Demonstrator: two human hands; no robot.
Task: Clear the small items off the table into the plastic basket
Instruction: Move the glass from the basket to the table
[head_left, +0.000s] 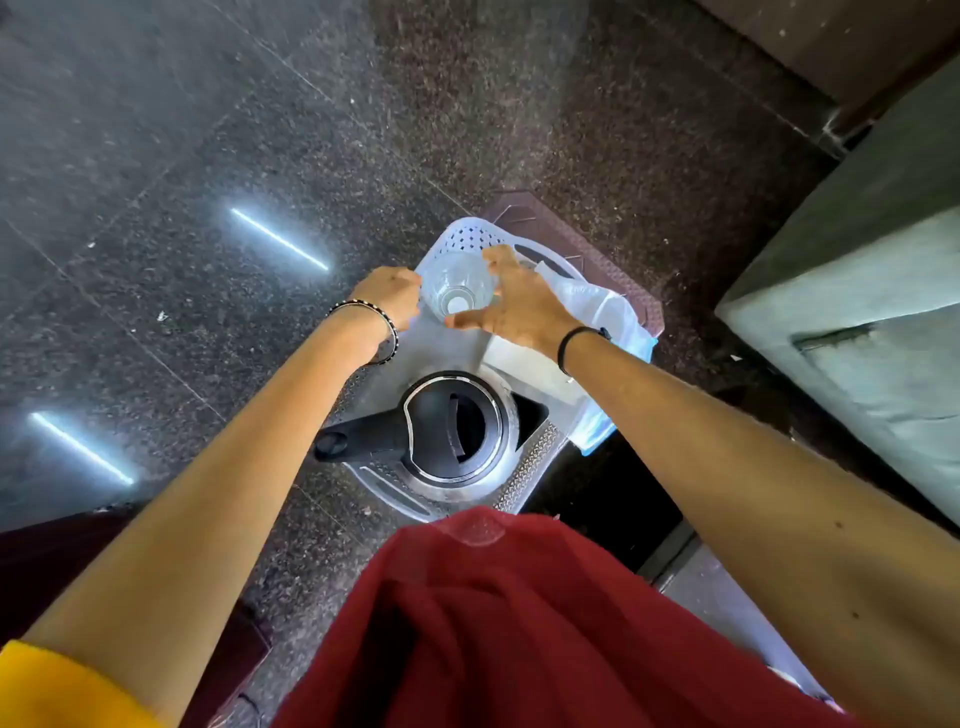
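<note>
Head view: a white plastic basket (461, 236) is seen set on a brown table (524, 209), a kettle (451, 427) stood inside. At its far end, a clear container (456, 290) is clasped between the curled left hand (387, 295) and the wide-spread right hand (514, 304).

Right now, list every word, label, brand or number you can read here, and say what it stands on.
No text can be read anywhere.
On the kettle: black lid and handle, no print visible.
On the clear container: nothing.
On the white sheet and the plastic bag: no lettering shows.
On the plastic basket: only perforations.
</note>
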